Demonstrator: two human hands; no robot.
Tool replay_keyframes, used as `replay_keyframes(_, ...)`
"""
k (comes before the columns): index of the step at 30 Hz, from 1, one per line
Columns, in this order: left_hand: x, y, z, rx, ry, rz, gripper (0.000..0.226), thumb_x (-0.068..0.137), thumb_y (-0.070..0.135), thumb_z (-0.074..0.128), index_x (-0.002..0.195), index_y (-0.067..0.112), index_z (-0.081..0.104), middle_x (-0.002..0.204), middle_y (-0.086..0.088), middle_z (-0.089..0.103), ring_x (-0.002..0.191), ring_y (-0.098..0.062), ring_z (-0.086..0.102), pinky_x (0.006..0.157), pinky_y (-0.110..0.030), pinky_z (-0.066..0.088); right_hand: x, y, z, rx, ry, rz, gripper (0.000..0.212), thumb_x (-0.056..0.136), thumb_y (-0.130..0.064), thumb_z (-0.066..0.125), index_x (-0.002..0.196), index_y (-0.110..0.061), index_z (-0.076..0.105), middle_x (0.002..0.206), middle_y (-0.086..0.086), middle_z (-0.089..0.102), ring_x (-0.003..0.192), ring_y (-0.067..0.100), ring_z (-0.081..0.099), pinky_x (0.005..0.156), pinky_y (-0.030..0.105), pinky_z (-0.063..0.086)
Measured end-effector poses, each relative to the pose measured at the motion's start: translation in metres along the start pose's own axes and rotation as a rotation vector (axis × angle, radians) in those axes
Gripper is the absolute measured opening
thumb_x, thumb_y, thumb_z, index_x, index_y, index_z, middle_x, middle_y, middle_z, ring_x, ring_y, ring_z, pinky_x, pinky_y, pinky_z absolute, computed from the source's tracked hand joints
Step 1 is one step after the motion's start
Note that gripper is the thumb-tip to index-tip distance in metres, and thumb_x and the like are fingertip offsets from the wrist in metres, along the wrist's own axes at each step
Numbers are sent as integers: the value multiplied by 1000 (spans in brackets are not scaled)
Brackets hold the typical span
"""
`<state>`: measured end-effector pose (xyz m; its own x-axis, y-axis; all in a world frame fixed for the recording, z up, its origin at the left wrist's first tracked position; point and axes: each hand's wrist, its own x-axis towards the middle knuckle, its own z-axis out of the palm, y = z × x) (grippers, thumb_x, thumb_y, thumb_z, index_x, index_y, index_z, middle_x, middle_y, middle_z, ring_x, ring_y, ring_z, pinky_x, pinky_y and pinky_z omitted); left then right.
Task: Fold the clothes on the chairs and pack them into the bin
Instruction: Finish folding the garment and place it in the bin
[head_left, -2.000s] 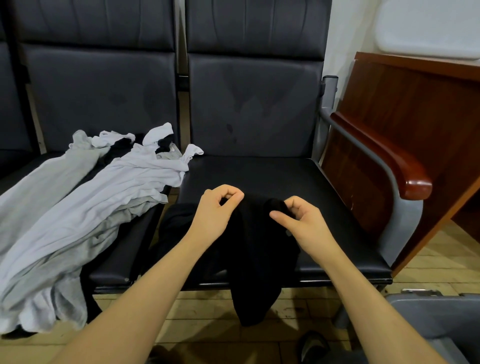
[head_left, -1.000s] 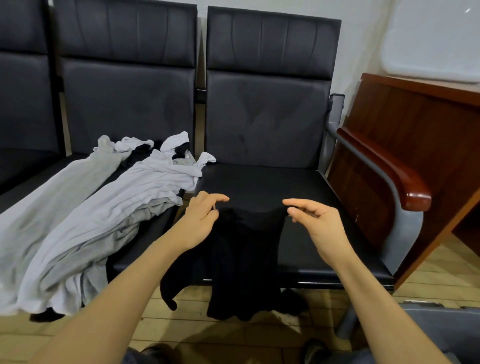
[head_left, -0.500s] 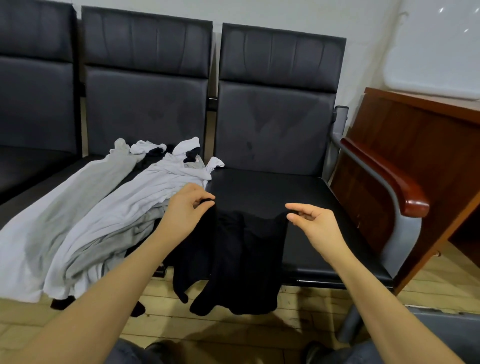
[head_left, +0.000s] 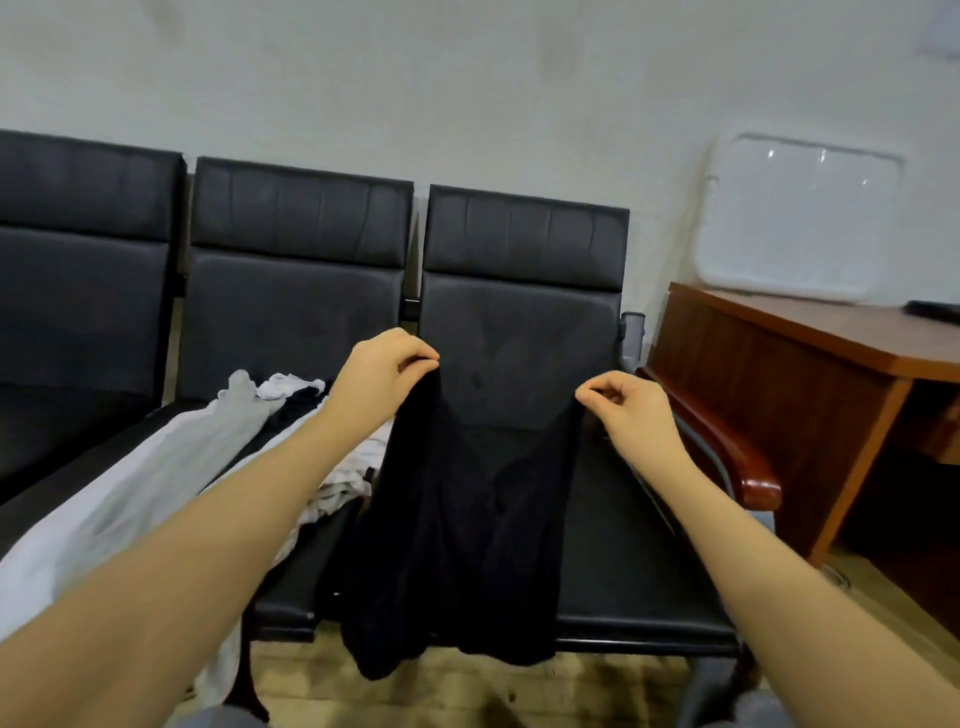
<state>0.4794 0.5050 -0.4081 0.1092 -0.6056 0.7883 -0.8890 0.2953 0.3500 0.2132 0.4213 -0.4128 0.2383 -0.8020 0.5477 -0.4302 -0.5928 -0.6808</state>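
Holding up a black garment (head_left: 467, 525), the person has both arms stretched out in front. The left hand (head_left: 382, 371) pinches one top corner of it between thumb and fingers. The right hand (head_left: 626, 410) pinches the other top corner the same way. The black garment hangs down between the two hands, in front of the right chair (head_left: 524, 332). Its bottom edge dangles past the front of the seat, above the wooden floor (head_left: 467, 691).

Just to the left, on the middle chair (head_left: 296, 291), lies a pile of light clothes (head_left: 156, 483). They are grey and white, all bunched up and not folded. Some of them spill over the front edge of the seat. A bit of dark cloth peeks out near the top of the pile.

Further left there is one more black chair (head_left: 78, 275), touching the middle one in a row.

On the right side, a shiny red-brown armrest (head_left: 737, 462) sticks out from the right chair. Beside it stands a brown wooden bench (head_left: 810, 338). A white tray-like thing (head_left: 800, 218) leans on the pale wall (head_left: 467, 88) behind it.
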Motion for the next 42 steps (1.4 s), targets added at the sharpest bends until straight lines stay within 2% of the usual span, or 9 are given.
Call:
replay_keyframes(4, 33, 25, -19, -22, 32, 28, 9, 88, 14, 64, 94, 12, 72, 89, 3, 65, 85, -15, 61, 83, -33, 50, 20, -34, -25, -28, 100, -93, 6, 89, -13, 64, 85, -15, 69, 82, -4, 66, 76, 3, 57, 65, 2, 38)
replay_keyframes(10, 70, 63, -47, 1, 172, 78, 9, 92, 17, 60, 96, 12, 65, 91, 7, 58, 81, -10, 54, 77, -30, 47, 41, -71, -67, 22, 225, -161, 10, 91, -14, 61, 83, -18, 65, 93, 1, 62, 88, 12, 56, 82, 23, 41)
replay_keyframes(15, 87, 83, -60, 19, 207, 67, 10, 94, 19, 56, 98, 11, 62, 94, 3, 61, 79, -10, 51, 73, -25, 38, 52, -92, -98, 102, 299, -183, 11, 93, -10, 54, 87, -12, 63, 83, -2, 62, 76, 5, 56, 66, 5, 39)
replay_keyframes(23, 87, 97, -57, -159, 171, -62, 8, 99, 17, 47, 95, 16, 54, 81, 1, 61, 74, -15, 57, 62, -20, 42, 55, -89, -122, 191, 445, -79, 8, 97, -13, 48, 94, -10, 56, 83, -6, 55, 86, 14, 53, 73, 19, 40)
replay_keyframes(27, 83, 91, -51, -260, 227, -127, 21, 100, 13, 43, 118, 15, 53, 103, 0, 60, 81, -13, 56, 61, -9, 39, 48, -69, -131, 144, 407, -77, 23, 99, -8, 41, 102, -12, 63, 104, -2, 60, 100, 12, 54, 93, 25, 43)
replay_keyframes(30, 79, 87, -47, -337, 214, -197, 33, 101, 11, 34, 131, 20, 44, 100, 1, 55, 72, -11, 51, 61, -16, 42, 40, -52, -134, 149, 402, -14, 31, 101, -8, 32, 102, -15, 63, 107, -2, 59, 97, 7, 52, 82, 16, 41)
replay_keyframes(35, 68, 75, -29, -259, 83, -238, 28, 103, 23, 28, 114, 18, 53, 104, -2, 43, 82, -14, 47, 81, -27, 37, 29, -26, -119, 199, 359, 148, 30, 103, -14, 28, 111, -11, 57, 113, 1, 53, 106, 13, 48, 89, 26, 36)
replay_keyframes(38, 63, 54, -21, -67, -114, -181, 23, 93, 39, 53, 85, 19, 61, 100, -3, 33, 86, -17, 42, 83, -30, 37, 27, -11, -113, 115, 256, 146, 26, 101, -23, 36, 110, -13, 59, 119, 5, 46, 106, 17, 47, 90, 30, 37)
replay_keyframes(42, 53, 29, -19, 291, -343, -30, 27, 76, 50, 72, 88, 27, 64, 102, 0, 29, 96, -15, 30, 87, -32, 36, 21, 8, -112, -102, 65, 196, 14, 91, -38, 58, 98, -27, 63, 120, 4, 30, 112, 24, 33, 104, 44, 32)
